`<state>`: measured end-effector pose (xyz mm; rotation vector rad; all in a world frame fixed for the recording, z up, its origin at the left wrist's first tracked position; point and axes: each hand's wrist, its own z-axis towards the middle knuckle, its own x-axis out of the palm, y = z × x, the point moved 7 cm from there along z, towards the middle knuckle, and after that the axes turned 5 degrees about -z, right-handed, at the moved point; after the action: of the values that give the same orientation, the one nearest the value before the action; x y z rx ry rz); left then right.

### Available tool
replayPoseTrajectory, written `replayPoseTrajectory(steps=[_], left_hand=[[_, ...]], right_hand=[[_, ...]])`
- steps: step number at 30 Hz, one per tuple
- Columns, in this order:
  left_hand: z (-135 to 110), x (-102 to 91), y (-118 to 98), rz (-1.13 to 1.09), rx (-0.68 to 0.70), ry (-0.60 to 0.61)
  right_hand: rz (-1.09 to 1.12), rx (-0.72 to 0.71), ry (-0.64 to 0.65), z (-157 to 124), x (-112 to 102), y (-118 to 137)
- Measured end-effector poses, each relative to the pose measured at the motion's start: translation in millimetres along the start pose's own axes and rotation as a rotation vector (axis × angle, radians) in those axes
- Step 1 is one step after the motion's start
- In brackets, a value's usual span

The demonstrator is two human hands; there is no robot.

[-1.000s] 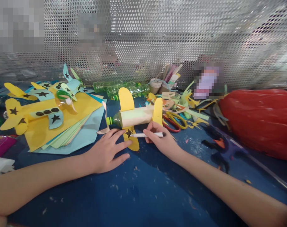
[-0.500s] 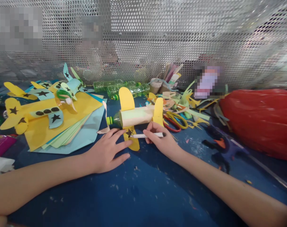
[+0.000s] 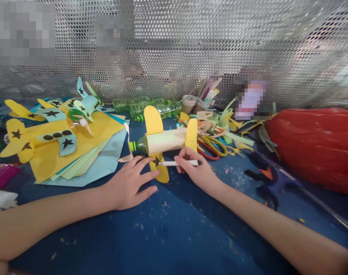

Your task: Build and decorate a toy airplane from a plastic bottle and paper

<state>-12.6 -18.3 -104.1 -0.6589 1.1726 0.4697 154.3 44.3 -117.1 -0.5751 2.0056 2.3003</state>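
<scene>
Over blue table (image 3: 174, 236), pins near wing (image 3: 163, 175) of bottle plane (image 3: 162, 141) (centre, wings already on, no windows) under flat, spread left hand (image 3: 128, 187) and pinches white pen (image 3: 179, 163) in right hand (image 3: 195, 170) at black star (image 3: 156, 161).

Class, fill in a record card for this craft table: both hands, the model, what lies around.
Left: left hand open, flat on the blue table, fingertips touching the yellow wing
Right: right hand grips a white pen, tip at the wing's black star
Model: bottle plane, green cap pointing left
Left side: finished planes on a coloured paper stack
Right side: scissors, paper scraps, red bag
</scene>
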Motion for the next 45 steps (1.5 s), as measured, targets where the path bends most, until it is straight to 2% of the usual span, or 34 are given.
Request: replayPoseTrajectory(steps=[12, 20, 45], left_hand=[[0, 0.3, 0, 0.0, -0.002, -0.009], [1, -0.6, 0, 0.001, -0.005, 0.007], [0, -0.8, 0, -0.025, -0.017, -0.001]], right_hand=[[0.007, -0.01, 0.025, 0, 1, -1], [0.07, 0.02, -0.118, -1, -10, 2], [-0.05, 0.01, -0.06, 2, -7, -8]])
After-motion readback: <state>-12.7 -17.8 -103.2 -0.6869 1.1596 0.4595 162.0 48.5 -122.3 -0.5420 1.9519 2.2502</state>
